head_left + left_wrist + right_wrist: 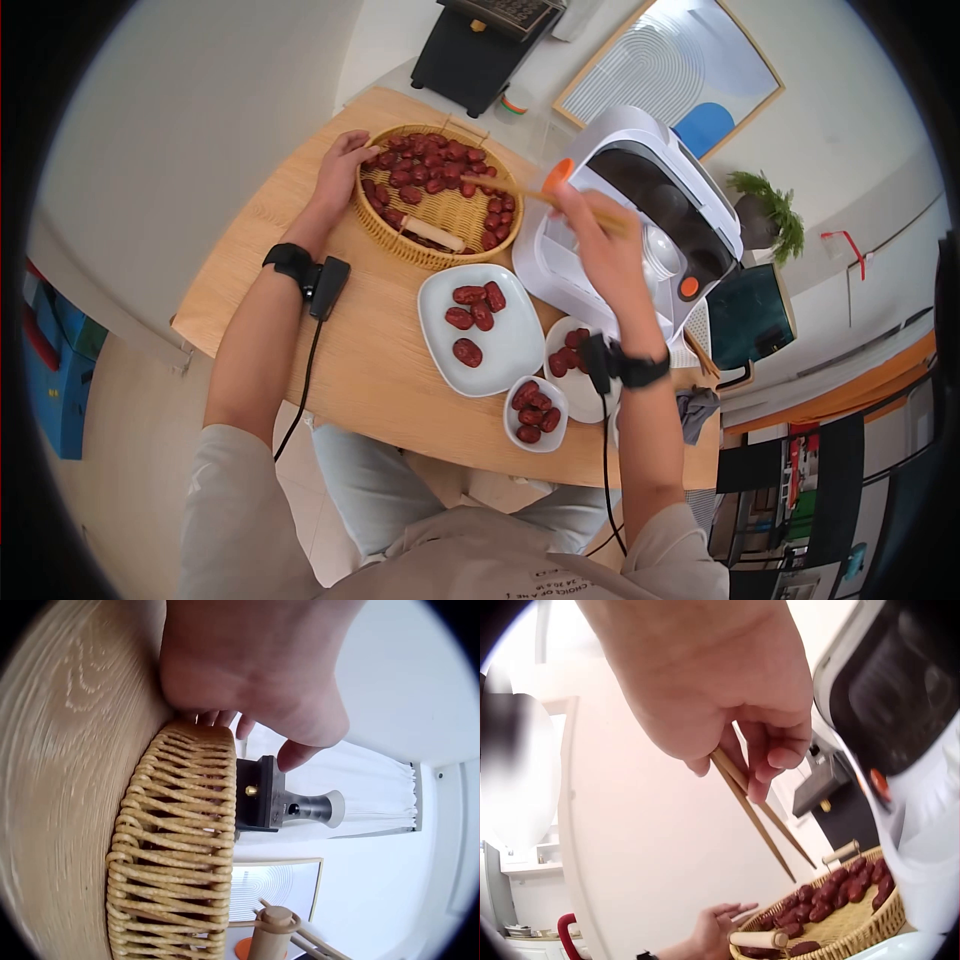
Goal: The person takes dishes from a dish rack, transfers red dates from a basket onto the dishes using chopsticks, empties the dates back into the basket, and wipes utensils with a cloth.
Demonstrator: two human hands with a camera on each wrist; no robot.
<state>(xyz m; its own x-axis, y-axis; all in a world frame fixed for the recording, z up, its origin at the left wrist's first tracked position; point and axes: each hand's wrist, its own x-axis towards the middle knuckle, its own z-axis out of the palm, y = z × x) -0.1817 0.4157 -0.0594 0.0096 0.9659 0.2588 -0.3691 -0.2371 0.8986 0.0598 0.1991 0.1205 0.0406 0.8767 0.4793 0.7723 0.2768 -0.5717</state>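
Note:
A round wicker basket [440, 262] holds many red dates [410, 194] at the table's back left. My left hand [345, 175] rests against its left rim; in the left wrist view that hand [259, 671] lies over the basket's woven side [176, 840]. My right hand [605, 245] pinches wooden chopsticks [520, 192], their tips over the dates in the head view. The right wrist view has the right hand [727, 697] gripping the chopsticks [754, 817], tips slightly apart, with nothing between them, above the basket [847, 930].
A square white plate [510, 365] with several dates lies before the basket. Beside it are a small bowl [535, 445] and a round plate [590, 400], both with dates. A white appliance [560, 265] stands right of the basket; a dark machine [470, 60] stands behind.

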